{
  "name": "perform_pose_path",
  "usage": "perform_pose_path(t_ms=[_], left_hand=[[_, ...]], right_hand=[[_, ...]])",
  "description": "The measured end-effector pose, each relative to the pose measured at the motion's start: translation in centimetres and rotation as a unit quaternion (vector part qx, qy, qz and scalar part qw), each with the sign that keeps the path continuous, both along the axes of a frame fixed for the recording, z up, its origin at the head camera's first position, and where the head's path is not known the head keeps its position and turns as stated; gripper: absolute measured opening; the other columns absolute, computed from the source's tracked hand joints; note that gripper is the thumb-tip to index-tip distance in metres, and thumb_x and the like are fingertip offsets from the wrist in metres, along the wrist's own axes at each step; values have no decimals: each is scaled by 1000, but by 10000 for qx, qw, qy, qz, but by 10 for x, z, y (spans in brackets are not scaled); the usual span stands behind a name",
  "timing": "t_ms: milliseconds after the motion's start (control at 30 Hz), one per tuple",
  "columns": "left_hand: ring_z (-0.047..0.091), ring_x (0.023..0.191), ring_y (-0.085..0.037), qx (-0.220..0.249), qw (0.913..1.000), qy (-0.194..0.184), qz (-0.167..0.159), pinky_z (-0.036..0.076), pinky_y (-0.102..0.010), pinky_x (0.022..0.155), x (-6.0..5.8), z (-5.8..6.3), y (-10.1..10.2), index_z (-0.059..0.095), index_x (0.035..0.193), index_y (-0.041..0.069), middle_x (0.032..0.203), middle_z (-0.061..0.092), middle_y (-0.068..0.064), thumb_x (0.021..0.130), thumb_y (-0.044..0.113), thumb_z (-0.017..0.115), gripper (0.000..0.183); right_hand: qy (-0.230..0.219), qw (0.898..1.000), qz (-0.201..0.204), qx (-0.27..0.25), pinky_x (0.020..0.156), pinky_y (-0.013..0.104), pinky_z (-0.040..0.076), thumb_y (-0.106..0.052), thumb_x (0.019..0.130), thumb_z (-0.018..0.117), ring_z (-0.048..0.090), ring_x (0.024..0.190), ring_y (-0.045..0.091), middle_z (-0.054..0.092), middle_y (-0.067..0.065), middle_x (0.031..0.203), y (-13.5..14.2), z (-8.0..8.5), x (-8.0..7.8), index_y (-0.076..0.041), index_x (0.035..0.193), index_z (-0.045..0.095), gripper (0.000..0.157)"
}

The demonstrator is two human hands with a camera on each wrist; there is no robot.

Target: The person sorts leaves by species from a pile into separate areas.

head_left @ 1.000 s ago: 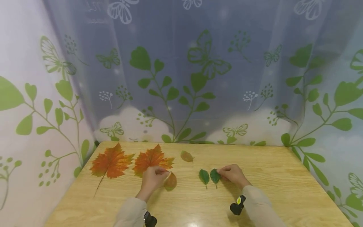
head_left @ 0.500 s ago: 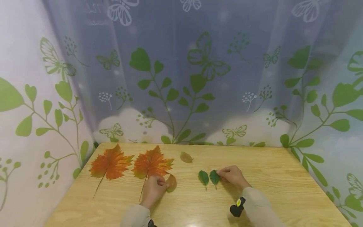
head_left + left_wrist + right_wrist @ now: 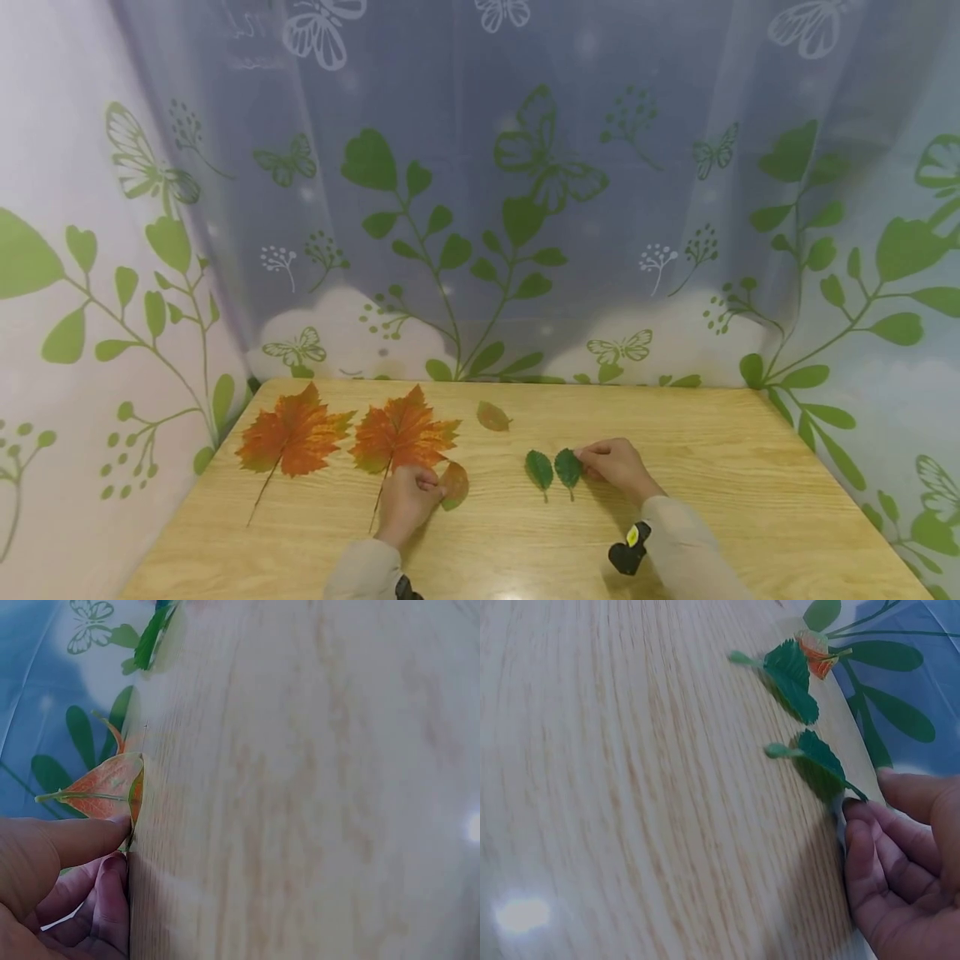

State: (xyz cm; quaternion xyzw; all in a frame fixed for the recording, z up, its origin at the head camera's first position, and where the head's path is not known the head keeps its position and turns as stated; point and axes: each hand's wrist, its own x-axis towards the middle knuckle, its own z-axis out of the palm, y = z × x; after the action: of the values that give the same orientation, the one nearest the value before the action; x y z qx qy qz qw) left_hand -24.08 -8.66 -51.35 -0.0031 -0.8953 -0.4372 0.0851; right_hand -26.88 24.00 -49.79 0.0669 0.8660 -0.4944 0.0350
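My left hand (image 3: 406, 502) pinches the lower left edge of a small orange-brown leaf (image 3: 455, 486); the left wrist view shows the thumb on this leaf (image 3: 105, 784) and curled fingers below it. At the middle right, my right hand (image 3: 617, 465) holds the right edge of a small green leaf (image 3: 567, 468) between thumb and fingertips. Close to its left lies a second green leaf (image 3: 538, 472), untouched; in the right wrist view this other leaf (image 3: 789, 675) sits farther off on the wood.
Two large orange maple leaves with long stems lie at the left, the outer leaf (image 3: 292, 433) and the inner leaf (image 3: 405, 427), whose stem runs behind my left hand. Another small brownish leaf (image 3: 493, 416) lies farther back. A printed curtain (image 3: 480, 208) stands behind the wooden table (image 3: 712, 442).
My left hand has moved slightly down and right, from the top of the orange-brown leaf to its lower left edge, baring the inner maple leaf's stem. My right hand stays at the green leaf.
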Motion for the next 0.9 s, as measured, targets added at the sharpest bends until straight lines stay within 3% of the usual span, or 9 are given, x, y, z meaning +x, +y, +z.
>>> perform_pose_path(t_ms=[333, 567, 733, 900], left_hand=[[55, 57, -8, -15, 10000, 41, 13, 45, -28, 53, 0, 4, -4, 70, 67, 9, 63, 65, 2, 73, 9, 80, 11], [56, 57, -8, -50, 9999, -123, -23, 46, -28, 54, 2, 6, -4, 72, 68, 9, 64, 66, 1, 73, 14, 81, 12], [57, 58, -8, -122, 9997, -229, -21, 47, -29, 54, 2, 7, -2, 71, 69, 10, 65, 66, 2, 71, 17, 83, 14], [57, 58, -9, -111, 9996, -248, -31, 47, -29, 55, 2, 5, 0, 70, 70, 9, 65, 65, 2, 70, 16, 84, 15]], right_hand=[[539, 9980, -320, 95, 76, 37, 54, -20, 93, 63, 64, 91, 25, 69, 16, 103, -9, 7, 0, 3, 107, 69, 28], [777, 9954, -469, -305, 75, 36, 55, -20, 92, 65, 66, 87, 26, 69, 14, 98, -43, 17, -15, 3, 108, 68, 28], [726, 9944, -390, -664, 76, 41, 55, -17, 91, 66, 66, 87, 30, 68, 14, 97, -71, 14, -24, 3, 111, 67, 28], [614, 9906, -618, -1055, 76, 41, 55, -14, 90, 66, 67, 88, 32, 68, 16, 96, -93, 7, -33, 5, 116, 64, 33]])
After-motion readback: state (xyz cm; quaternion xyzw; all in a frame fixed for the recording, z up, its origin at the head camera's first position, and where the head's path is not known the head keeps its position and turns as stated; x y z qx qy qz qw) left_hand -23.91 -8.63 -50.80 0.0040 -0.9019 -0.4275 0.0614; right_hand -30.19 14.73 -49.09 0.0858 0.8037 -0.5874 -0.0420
